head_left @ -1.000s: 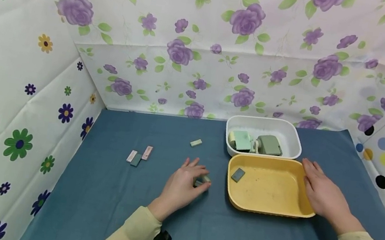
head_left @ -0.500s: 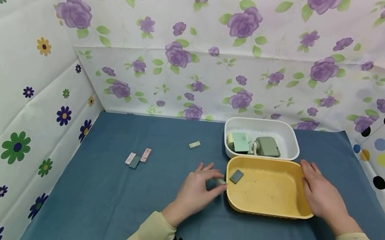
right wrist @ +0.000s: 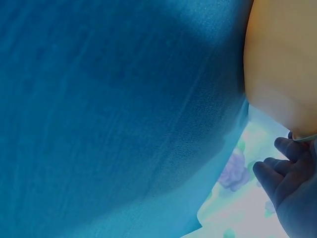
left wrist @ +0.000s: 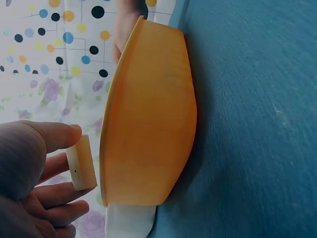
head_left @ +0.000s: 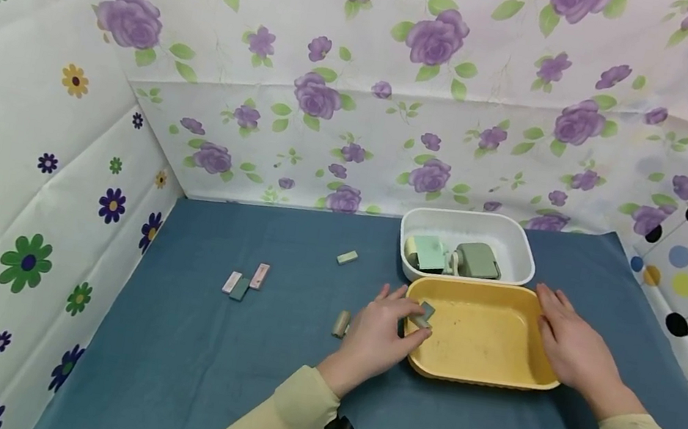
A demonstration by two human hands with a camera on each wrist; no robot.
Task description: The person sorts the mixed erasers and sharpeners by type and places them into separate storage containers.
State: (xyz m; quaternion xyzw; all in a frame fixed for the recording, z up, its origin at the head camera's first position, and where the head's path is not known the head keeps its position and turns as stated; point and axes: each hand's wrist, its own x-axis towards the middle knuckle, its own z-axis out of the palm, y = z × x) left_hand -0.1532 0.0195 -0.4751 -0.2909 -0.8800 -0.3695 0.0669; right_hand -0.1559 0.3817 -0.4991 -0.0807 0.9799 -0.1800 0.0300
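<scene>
A small, pale, square-edged block [left wrist: 82,166] sits pinched between the thumb and fingers of the left hand [head_left: 376,334], just above the left rim of the yellow tray [head_left: 485,339]; the step looks like placing it inside, which would call for lowering it past the lip and letting go. A grey block [head_left: 428,309] lies in that smooth, round-cornered, seemingly plastic tray; the right hand [head_left: 577,349], fingers relaxed, rests against its right end. Beyond stands a white tub [head_left: 517,251]; oblong blocks [head_left: 347,257] lie on the cloth-covered bench [head_left: 161,365]
</scene>
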